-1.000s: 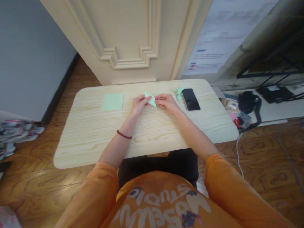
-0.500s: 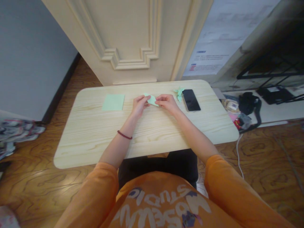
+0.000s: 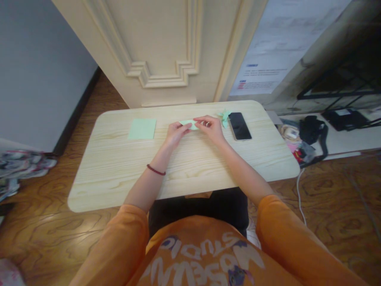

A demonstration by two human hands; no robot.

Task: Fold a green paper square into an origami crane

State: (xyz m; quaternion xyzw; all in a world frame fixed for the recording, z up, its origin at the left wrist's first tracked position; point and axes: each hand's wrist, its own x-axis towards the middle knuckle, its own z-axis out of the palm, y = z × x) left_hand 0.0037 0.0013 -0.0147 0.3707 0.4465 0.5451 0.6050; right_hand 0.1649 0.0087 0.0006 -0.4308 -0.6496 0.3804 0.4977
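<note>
The left hand (image 3: pixel 175 133) and right hand (image 3: pixel 210 129) meet near the far edge of the pale wooden tabletop (image 3: pixel 104 178), slightly right of centre, with a folded pale green paper (image 3: pixel 189 124) held between them. The fingers of each hand are pressed together, pinching one end of the paper, and the right fingertips (image 3: pixel 204 124) cover its right end. The paper lies almost flat, though whether it touches the tabletop is hard to tell. The step in hand looks like folding or shaping this piece, and the next move calls for keeping its edges aligned while firmly pressing any crease. A flat square of green paper (image 3: pixel 142 128) lies well to the left. A small folded green paper figure (image 3: pixel 224 118) sits just right of the hands, beside a black smartphone (image 3: pixel 239 126).
</note>
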